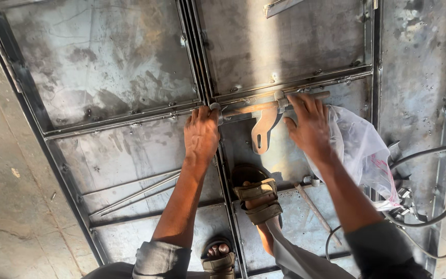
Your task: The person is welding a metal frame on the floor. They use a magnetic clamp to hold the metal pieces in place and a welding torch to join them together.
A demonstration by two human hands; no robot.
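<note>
Left hand (201, 135) is pressing flat, fingers at the left end of the sliding bolt (269, 106), not gripping it. Right hand (311, 126) is lying open over the bolt's right end, fingertips on the rod. Bolt is sitting across the middle seam of the steel door (104, 62) lying on the floor, hasp plate (261, 132) hanging below. Plastic bag (360, 150) is lying just right of the right hand; sandalled foot (256, 199) is resting on the door below.

Crumpled clear plastic bag (360, 150), right of door.
</note>
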